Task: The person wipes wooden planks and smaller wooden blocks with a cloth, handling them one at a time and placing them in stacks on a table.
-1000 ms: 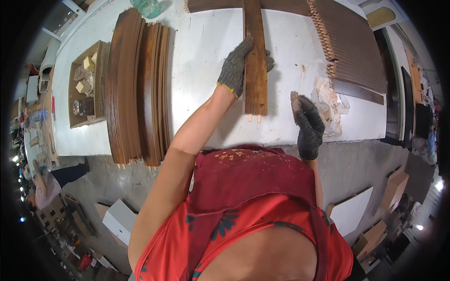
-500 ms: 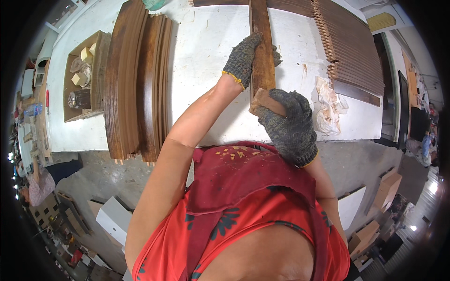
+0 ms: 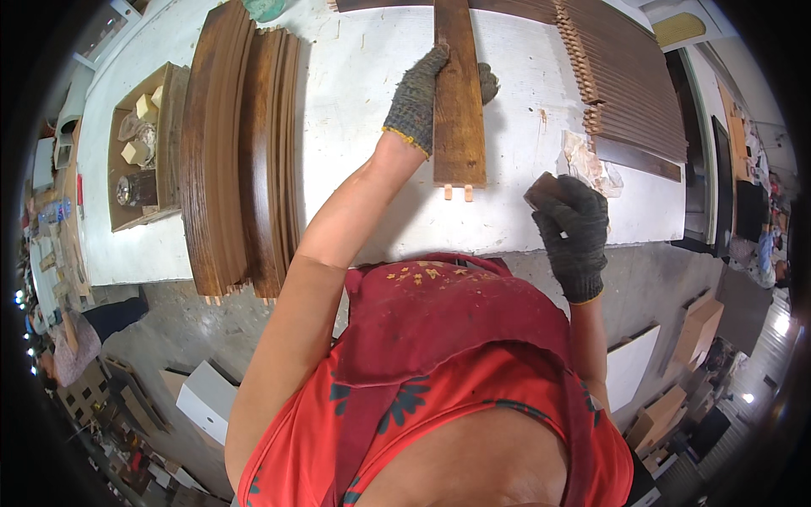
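My left hand [image 3: 412, 103], in a dark grey knitted glove with a yellow edge, is wrapped round a brown-stained wooden slat [image 3: 460, 127]. Its thumb lies on the left edge and fingertips come out past the right edge. Two pale dowels [image 3: 458, 193] stick out of the slat's near end. To the right and apart from the slat, my gloved right hand [image 3: 576, 232] is closed round a small brown block [image 3: 546, 189], which looks like a sanding block or sponge. The glove hides much of it.
Stacks of stained slats [image 3: 215, 160] stand left on the white table [image 3: 355, 169], beside a cardboard box [image 3: 173, 135] with pale blocks and a jar. More slats [image 3: 638, 93] lie at the right, behind a crumpled stained cloth [image 3: 589, 165]. Another person [image 3: 74, 334] is far left.
My right hand has moved right, off the slat's near end, taking the brown block along. The slat's near end and its dowels now show. My left hand has shifted slightly left, still holding the slat.
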A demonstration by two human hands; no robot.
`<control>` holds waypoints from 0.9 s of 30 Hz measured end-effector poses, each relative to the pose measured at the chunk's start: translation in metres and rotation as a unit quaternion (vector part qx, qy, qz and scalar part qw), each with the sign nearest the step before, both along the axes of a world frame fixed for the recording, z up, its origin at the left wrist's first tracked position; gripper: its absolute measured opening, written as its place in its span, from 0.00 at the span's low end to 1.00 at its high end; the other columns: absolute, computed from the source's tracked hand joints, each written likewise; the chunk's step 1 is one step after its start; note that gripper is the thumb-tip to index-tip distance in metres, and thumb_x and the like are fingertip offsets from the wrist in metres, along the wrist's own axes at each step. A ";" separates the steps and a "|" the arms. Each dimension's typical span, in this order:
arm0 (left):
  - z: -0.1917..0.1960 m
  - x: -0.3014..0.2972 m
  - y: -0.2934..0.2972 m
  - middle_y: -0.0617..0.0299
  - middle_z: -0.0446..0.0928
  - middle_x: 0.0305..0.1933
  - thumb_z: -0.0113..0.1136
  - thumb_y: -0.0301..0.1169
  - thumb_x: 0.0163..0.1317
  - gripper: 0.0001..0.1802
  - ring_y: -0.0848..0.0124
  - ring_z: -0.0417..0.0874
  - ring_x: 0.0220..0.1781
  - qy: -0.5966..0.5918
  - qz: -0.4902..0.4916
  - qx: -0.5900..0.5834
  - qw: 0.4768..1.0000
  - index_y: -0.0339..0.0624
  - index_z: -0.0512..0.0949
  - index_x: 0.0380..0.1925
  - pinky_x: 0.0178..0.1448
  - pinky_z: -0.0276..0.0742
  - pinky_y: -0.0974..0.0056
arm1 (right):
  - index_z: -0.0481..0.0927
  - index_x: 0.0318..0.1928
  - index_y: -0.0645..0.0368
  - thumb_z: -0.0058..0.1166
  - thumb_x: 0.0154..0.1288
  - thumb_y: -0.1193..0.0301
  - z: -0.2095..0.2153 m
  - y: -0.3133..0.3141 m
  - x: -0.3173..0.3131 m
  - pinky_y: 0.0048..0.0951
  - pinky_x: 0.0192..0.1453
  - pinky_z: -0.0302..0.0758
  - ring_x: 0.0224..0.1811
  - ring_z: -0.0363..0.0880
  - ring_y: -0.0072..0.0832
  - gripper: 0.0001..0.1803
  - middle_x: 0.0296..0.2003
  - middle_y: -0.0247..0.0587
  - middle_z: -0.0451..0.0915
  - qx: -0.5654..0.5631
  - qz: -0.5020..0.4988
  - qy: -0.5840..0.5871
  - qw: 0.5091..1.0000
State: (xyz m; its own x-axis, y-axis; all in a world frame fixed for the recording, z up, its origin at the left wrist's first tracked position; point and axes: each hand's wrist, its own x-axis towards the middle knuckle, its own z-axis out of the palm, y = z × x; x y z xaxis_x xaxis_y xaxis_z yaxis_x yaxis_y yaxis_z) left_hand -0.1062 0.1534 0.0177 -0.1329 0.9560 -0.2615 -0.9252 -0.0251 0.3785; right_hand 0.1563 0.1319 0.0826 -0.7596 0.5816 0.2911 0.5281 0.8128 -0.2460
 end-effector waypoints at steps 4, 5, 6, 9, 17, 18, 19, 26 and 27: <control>-0.006 -0.008 -0.001 0.45 0.78 0.43 0.47 0.40 0.73 0.23 0.60 0.84 0.43 -0.039 0.019 0.009 0.999 0.28 0.69 0.54 0.50 0.85 0.60 | 0.85 0.48 0.52 0.69 0.50 0.80 -0.016 -0.021 -0.001 0.32 0.54 0.78 0.56 0.76 0.34 0.22 0.53 0.43 0.76 -0.217 -0.124 0.232 0.940; -0.009 -0.008 0.001 0.46 0.78 0.42 0.47 0.40 0.73 0.23 0.61 0.83 0.42 -0.049 0.020 -0.007 0.999 0.28 0.70 0.54 0.48 0.84 0.60 | 0.84 0.49 0.52 0.68 0.50 0.81 -0.018 -0.023 -0.007 0.30 0.53 0.78 0.56 0.76 0.33 0.22 0.53 0.42 0.76 -0.226 -0.102 0.274 0.929; -0.013 -0.008 0.004 0.48 0.78 0.41 0.46 0.41 0.74 0.23 0.61 0.83 0.40 -0.059 0.020 -0.024 0.998 0.28 0.70 0.54 0.46 0.84 0.61 | 0.84 0.49 0.52 0.68 0.51 0.82 -0.014 -0.027 -0.023 0.28 0.53 0.78 0.57 0.75 0.31 0.23 0.54 0.42 0.75 -0.234 -0.082 0.315 0.916; -0.030 -0.011 0.004 0.53 0.78 0.37 0.46 0.41 0.74 0.23 0.65 0.81 0.36 -0.093 -0.009 -0.001 0.996 0.28 0.70 0.54 0.40 0.82 0.65 | 0.83 0.50 0.53 0.67 0.51 0.82 -0.005 -0.039 -0.055 0.27 0.54 0.79 0.58 0.74 0.31 0.23 0.56 0.42 0.74 -0.258 -0.051 0.348 0.900; -0.001 -0.001 -0.014 0.64 0.70 0.26 0.45 0.36 0.74 0.17 0.73 0.73 0.26 -0.170 0.025 0.015 0.985 0.32 0.72 0.49 0.31 0.74 0.69 | 0.84 0.46 0.49 0.69 0.48 0.73 -0.010 -0.029 -0.091 0.43 0.56 0.71 0.54 0.74 0.44 0.21 0.51 0.44 0.77 -0.072 0.056 0.260 0.961; -0.007 0.000 -0.018 0.63 0.71 0.32 0.43 0.35 0.74 0.17 0.74 0.74 0.32 -0.174 0.022 0.060 0.983 0.31 0.70 0.52 0.36 0.75 0.70 | 0.84 0.46 0.49 0.69 0.48 0.73 -0.009 -0.029 -0.093 0.43 0.56 0.71 0.53 0.74 0.44 0.21 0.51 0.44 0.78 -0.063 0.062 0.257 0.962; -0.011 0.000 -0.018 0.62 0.71 0.33 0.43 0.35 0.75 0.17 0.73 0.74 0.33 -0.209 0.023 0.071 0.975 0.31 0.70 0.53 0.38 0.75 0.70 | 0.84 0.46 0.49 0.69 0.49 0.72 -0.009 -0.030 -0.094 0.43 0.55 0.71 0.53 0.75 0.43 0.20 0.50 0.43 0.78 -0.055 0.067 0.254 0.963; -0.010 0.001 -0.024 0.58 0.71 0.38 0.44 0.35 0.73 0.18 0.67 0.74 0.39 -0.395 -0.008 0.112 0.912 0.33 0.69 0.55 0.47 0.77 0.61 | 0.85 0.46 0.47 0.69 0.48 0.71 -0.011 -0.035 -0.084 0.43 0.56 0.69 0.52 0.74 0.42 0.20 0.52 0.42 0.76 -0.031 0.014 0.145 0.989; -0.007 -0.002 -0.026 0.58 0.71 0.38 0.44 0.35 0.73 0.18 0.67 0.74 0.39 -0.393 -0.001 0.096 0.915 0.33 0.69 0.54 0.46 0.77 0.60 | 0.85 0.45 0.47 0.69 0.49 0.71 -0.013 -0.035 -0.080 0.43 0.56 0.69 0.52 0.75 0.41 0.20 0.52 0.42 0.76 0.005 0.022 0.133 0.991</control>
